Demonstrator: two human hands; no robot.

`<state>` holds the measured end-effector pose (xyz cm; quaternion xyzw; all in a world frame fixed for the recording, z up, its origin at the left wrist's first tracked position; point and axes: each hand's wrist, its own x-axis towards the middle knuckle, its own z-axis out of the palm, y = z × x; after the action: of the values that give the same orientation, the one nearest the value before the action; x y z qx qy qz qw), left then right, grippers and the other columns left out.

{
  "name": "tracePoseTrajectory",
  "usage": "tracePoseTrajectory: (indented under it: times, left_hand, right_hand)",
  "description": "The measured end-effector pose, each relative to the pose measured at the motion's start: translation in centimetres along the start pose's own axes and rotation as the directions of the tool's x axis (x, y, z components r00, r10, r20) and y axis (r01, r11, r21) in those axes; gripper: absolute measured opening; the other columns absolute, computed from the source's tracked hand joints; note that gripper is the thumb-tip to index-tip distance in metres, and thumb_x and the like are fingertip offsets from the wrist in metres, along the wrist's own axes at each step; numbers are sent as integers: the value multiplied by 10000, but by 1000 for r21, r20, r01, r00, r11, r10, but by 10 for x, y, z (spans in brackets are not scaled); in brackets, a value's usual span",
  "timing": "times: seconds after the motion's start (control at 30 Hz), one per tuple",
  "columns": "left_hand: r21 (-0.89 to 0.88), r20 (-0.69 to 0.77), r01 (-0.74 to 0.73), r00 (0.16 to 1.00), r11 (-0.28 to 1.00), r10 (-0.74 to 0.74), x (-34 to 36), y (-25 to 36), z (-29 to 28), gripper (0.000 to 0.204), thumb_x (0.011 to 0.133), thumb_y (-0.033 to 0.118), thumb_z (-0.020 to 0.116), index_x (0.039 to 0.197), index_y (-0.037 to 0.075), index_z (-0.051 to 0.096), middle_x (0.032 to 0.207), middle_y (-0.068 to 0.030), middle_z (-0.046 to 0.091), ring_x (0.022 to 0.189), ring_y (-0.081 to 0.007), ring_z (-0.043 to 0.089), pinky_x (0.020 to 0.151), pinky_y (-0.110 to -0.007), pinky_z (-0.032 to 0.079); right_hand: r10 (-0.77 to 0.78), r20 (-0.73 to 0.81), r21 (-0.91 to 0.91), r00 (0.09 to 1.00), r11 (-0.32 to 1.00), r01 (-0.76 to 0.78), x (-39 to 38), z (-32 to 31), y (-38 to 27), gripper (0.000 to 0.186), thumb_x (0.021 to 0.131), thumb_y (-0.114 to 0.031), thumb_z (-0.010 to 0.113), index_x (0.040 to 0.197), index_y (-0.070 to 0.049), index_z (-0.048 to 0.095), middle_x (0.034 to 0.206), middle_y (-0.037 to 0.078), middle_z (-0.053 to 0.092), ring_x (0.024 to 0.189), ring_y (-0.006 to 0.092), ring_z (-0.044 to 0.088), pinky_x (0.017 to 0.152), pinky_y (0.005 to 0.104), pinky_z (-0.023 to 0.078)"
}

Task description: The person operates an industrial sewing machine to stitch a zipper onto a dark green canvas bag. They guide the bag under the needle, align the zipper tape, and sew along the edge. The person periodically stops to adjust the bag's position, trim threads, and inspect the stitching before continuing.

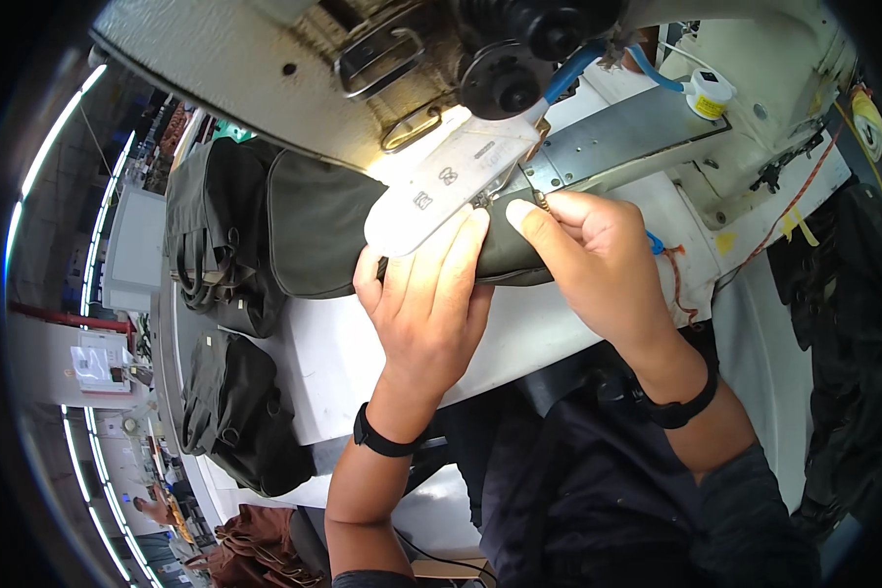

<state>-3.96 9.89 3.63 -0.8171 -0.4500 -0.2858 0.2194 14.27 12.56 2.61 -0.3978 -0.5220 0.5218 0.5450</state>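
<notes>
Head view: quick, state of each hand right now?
Left hand: open, fingers extended, laid on the green cloth.
Right hand: partly curled, thumb and fingers at the cloth; whether the grip is closed on it cannot be told.

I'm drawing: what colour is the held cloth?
The cloth is dark greyish green, clearest in the head view.

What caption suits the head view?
Left hand and right hand on dark fabric at a sewing machine, dark bags to the left.
</notes>
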Motion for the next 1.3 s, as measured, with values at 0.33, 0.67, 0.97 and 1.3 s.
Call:
tracePoseTrajectory:
  times: [0.33,0.67,0.97,1.3]
  left_hand:
    - [74,-52,-16,998,997,20,-6,-1,-1,539,708,50,810,1229,177,751,1246,9,698,1206,-210,629,1132,-459,337]
    - [79,-58,-44,997,996,49,-5,-4,-5,488,746,44,808,1215,167,755,1250,2,727,1180,-197,650,1081,-410,365]
    - [11,-42,-21,999,1000,21,1,-2,-5,517,721,60,830,1222,148,739,1208,14,740,1126,-189,675,1014,-375,378]
    - [-1,-44,-29,999,1000,29,0,-10,-4,522,709,64,837,1214,158,747,1183,20,744,1106,-190,675,1014,-371,370]
  right_hand:
    - [-662,68,-777,747,435,456,12,-19,-10,181,886,-71,650,1054,-31,708,1090,113,660,1103,316,605,974,499,437]
    - [-272,-65,6,960,962,273,18,-4,-29,177,922,-63,561,1016,-29,707,1173,149,673,1226,367,574,1151,531,346]
    - [-601,142,-750,787,454,482,27,-8,8,166,877,-177,745,976,-91,643,1199,94,676,1355,349,520,1228,568,192]
    - [-597,141,-735,790,472,488,28,-5,9,155,883,-167,726,970,-89,625,1170,91,690,1328,340,547,1226,580,178]
